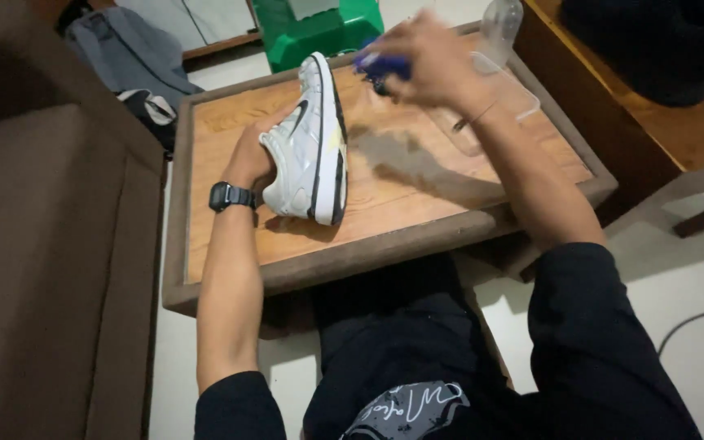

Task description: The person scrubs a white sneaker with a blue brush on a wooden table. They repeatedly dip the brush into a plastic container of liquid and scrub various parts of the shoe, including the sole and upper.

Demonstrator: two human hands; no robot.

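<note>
My left hand (250, 159) grips the white shoe (313, 143) on its side, long axis pointing away from me. My right hand (425, 57), closed around a blue brush (380, 67), hovers just right of its toe.

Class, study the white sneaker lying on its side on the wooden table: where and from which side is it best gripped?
Probably at the heel and collar, coming from the left, as the left hand does. The white sneaker rests on its side with the sole facing right, so its soft upper and opening face that hand.
</note>
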